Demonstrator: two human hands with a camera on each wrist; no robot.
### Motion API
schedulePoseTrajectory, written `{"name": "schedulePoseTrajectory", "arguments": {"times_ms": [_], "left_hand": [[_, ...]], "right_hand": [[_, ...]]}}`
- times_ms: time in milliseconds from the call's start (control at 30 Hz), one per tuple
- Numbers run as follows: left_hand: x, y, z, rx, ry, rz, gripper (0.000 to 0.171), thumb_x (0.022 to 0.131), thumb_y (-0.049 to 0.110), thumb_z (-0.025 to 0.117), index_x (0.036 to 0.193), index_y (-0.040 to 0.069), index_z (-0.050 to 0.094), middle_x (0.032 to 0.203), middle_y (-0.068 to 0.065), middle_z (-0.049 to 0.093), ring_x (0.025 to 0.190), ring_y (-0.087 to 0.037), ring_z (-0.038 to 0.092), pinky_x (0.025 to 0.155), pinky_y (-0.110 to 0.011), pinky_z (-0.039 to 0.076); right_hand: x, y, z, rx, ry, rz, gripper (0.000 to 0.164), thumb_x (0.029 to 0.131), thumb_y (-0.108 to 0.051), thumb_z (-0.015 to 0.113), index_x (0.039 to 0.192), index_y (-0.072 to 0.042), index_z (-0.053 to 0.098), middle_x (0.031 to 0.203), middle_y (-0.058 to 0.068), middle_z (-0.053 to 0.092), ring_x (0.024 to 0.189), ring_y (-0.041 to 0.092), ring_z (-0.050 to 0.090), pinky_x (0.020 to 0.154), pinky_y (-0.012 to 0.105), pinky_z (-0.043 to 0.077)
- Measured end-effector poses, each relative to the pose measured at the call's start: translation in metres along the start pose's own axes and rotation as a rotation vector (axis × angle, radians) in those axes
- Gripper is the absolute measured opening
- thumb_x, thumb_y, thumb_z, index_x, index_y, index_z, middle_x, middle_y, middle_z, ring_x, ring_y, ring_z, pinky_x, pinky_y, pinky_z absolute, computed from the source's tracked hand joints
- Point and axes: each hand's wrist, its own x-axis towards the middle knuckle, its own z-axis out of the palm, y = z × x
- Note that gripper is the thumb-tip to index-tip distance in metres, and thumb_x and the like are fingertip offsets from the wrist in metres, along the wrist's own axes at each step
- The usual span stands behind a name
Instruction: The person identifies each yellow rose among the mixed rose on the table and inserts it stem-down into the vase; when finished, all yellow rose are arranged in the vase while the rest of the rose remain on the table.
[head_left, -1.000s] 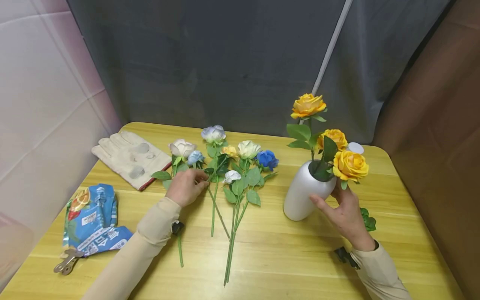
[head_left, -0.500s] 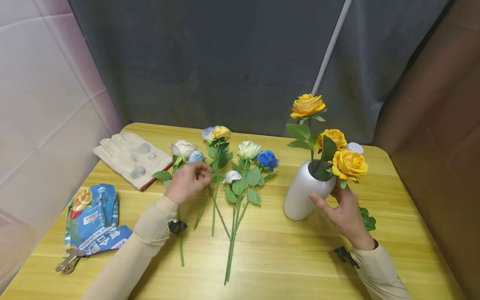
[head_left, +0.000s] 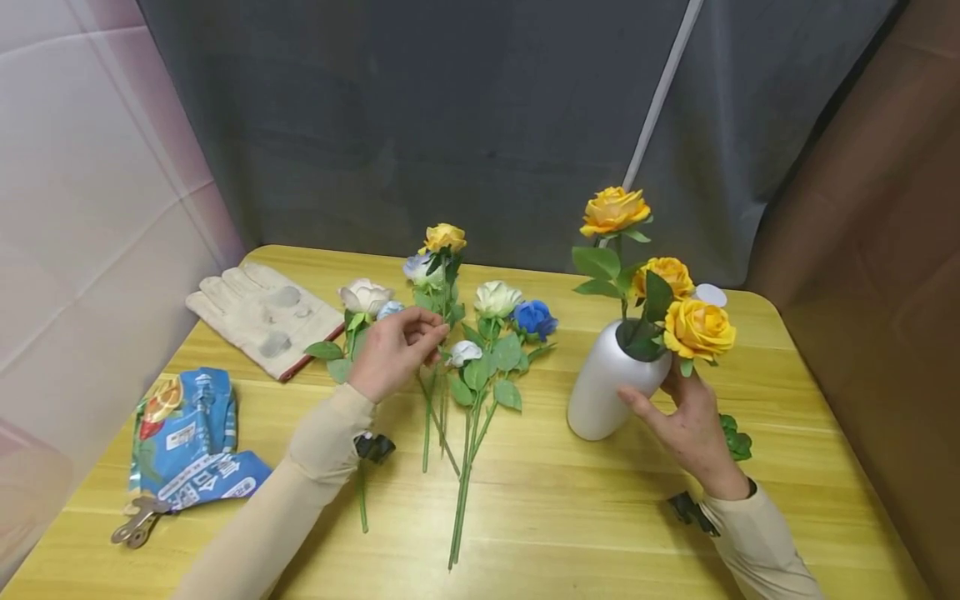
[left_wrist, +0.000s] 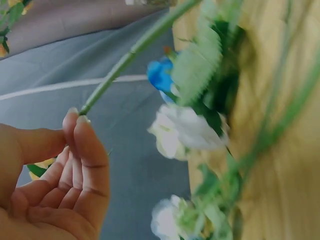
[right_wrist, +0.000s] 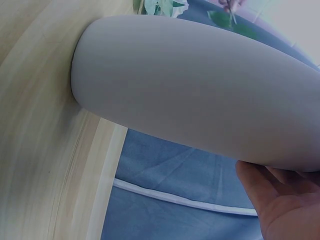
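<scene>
My left hand point(head_left: 401, 346) pinches the green stem point(left_wrist: 127, 57) of a yellow rose point(head_left: 444, 238) between thumb and fingertip, its bloom raised above the other flowers. At the right, my right hand point(head_left: 693, 425) grips the silver-white vase point(head_left: 607, 387) near its mouth, thumb on the front and fingers partly hidden behind. The vase point(right_wrist: 190, 85) leans slightly, its base on the table. Several orange-yellow roses point(head_left: 615, 211) stand in it. Below and around my left hand lie a cream rose point(head_left: 497, 298), a blue rose point(head_left: 534, 318) and a whitish rose point(head_left: 363, 296).
A stained work glove point(head_left: 262, 321) lies at the back left. In front of it are a blue printed bag point(head_left: 183, 433) and a metal clip point(head_left: 140, 521). Green leaves point(head_left: 737, 440) show behind my right wrist. Grey cloth point(head_left: 450, 125) hangs behind the table.
My left hand has lifted the yellow rose from among the lying flowers, moving it up and to the right. My right hand and the vase have stayed in place.
</scene>
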Motion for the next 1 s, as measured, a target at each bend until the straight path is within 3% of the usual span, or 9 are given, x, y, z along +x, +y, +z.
{"name": "schedulePoseTrajectory", "arguments": {"times_ms": [233, 467, 667, 900, 1000], "left_hand": [[0.009, 0.024, 0.015, -0.114, 0.025, 0.062, 0.018, 0.1, 0.016, 0.068, 0.108, 0.0, 0.071, 0.091, -0.02, 0.075, 0.072, -0.03, 0.071, 0.061, -0.027, 0.057], [0.016, 0.056, 0.032, -0.27, 0.005, 0.08, 0.015, 0.099, 0.018, 0.071, 0.104, 0.004, 0.073, 0.092, -0.019, 0.076, 0.07, -0.014, 0.071, 0.063, -0.029, 0.059], [0.02, 0.078, 0.044, -0.414, -0.005, 0.121, 0.012, 0.097, 0.012, 0.072, 0.102, 0.001, 0.072, 0.089, -0.019, 0.076, 0.067, -0.012, 0.07, 0.062, -0.032, 0.06], [0.02, 0.1, 0.053, -0.474, 0.028, 0.212, 0.011, 0.096, 0.01, 0.073, 0.101, 0.0, 0.072, 0.085, -0.014, 0.077, 0.065, -0.012, 0.07, 0.059, -0.032, 0.059], [0.02, 0.108, 0.056, -0.491, 0.042, 0.253, 0.011, 0.096, 0.01, 0.073, 0.1, 0.0, 0.073, 0.084, -0.015, 0.077, 0.064, -0.012, 0.07, 0.059, -0.04, 0.06]], "right_hand": [[-0.001, 0.0, 0.0, 0.014, -0.001, -0.004, 0.084, 0.083, 0.009, 0.075, 0.156, -0.015, 0.041, 0.143, -0.006, 0.054, 0.122, -0.001, 0.06, 0.096, 0.011, 0.05], [0.0, 0.0, 0.0, 0.022, 0.002, -0.019, 0.087, 0.082, 0.01, 0.075, 0.157, -0.017, 0.039, 0.143, -0.006, 0.054, 0.122, 0.0, 0.06, 0.096, 0.012, 0.051], [0.001, 0.001, 0.0, 0.027, 0.003, -0.032, 0.087, 0.082, 0.01, 0.075, 0.157, -0.016, 0.039, 0.143, -0.006, 0.055, 0.121, 0.0, 0.06, 0.096, 0.012, 0.051], [0.002, 0.001, 0.0, 0.019, -0.001, -0.024, 0.087, 0.082, 0.01, 0.075, 0.157, -0.016, 0.039, 0.144, 0.004, 0.055, 0.121, -0.001, 0.06, 0.096, 0.011, 0.05], [0.002, 0.001, 0.0, 0.015, -0.004, -0.021, 0.087, 0.082, 0.009, 0.075, 0.157, -0.016, 0.039, 0.144, 0.009, 0.056, 0.121, -0.002, 0.059, 0.097, 0.01, 0.05]]}}
